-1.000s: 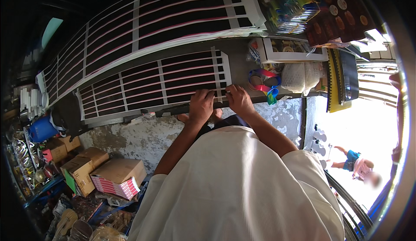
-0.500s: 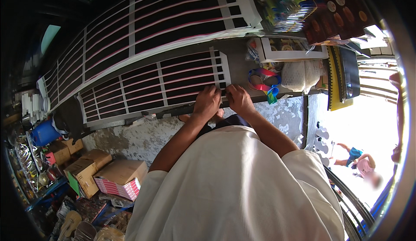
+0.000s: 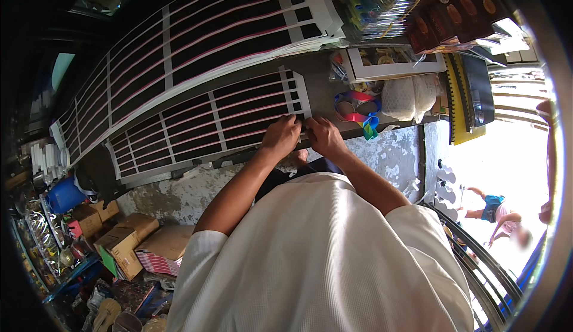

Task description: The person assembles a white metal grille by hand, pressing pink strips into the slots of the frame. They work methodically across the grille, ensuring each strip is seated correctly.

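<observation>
A long sheet of black panels [image 3: 245, 101], split by white and pink lines, lies along the near edge of the dark counter. Both hands meet at its near right corner, which they cover. My left hand [image 3: 282, 137] rests there with its fingers curled and pressed together. Just right of it, my right hand [image 3: 326, 137] has bent fingers in a pinch, its fingertips close to the left ones. Whatever is between the fingers is too small and hidden to make out. Beyond lies a thick stack of larger, similarly printed sheets [image 3: 224, 34].
Right of the hands lie coloured ribbons [image 3: 358, 110], a bubble-wrapped bundle [image 3: 408, 98], a white-framed box [image 3: 391, 69] and spiral-bound books [image 3: 468, 96]. Cardboard boxes [image 3: 124, 242] and a blue container [image 3: 64, 196] stand lower left. A person [image 3: 498, 211] is outside at the right, beyond a metal railing [image 3: 477, 272].
The view has shifted slightly, so the counter sits a little farther left. Both hands stay at the sheet's corner with fingers bent. The person outside has changed arm position.
</observation>
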### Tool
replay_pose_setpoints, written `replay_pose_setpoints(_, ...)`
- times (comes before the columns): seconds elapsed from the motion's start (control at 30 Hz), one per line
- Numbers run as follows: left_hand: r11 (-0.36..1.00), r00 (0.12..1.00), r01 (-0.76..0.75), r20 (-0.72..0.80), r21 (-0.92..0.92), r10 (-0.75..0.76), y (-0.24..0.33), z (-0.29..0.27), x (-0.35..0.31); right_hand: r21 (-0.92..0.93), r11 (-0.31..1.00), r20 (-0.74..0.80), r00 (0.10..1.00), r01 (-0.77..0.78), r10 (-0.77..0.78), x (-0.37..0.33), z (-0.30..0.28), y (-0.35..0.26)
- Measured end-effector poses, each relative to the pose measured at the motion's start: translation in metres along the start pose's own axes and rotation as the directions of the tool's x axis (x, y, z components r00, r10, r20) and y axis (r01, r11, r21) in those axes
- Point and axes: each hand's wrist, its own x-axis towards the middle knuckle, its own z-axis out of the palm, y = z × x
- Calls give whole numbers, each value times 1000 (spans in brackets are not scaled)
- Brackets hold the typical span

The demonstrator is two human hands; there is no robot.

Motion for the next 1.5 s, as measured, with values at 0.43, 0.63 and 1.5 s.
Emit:
replay_pose_setpoints(0.43,996,998,53,8,71,-54,11,8,1,-19,997,25,997,-73,73,2,7,0)
replay_pose_setpoints(0.63,997,996,62,60,47,-64,10,6,3,-31,995,38,995,-92,93,3,7,2)
replay_pose_setpoints(1.5,996,997,62,42,71,-66,5,-5,3,70,993,10,996,-90,90,1,6,2)
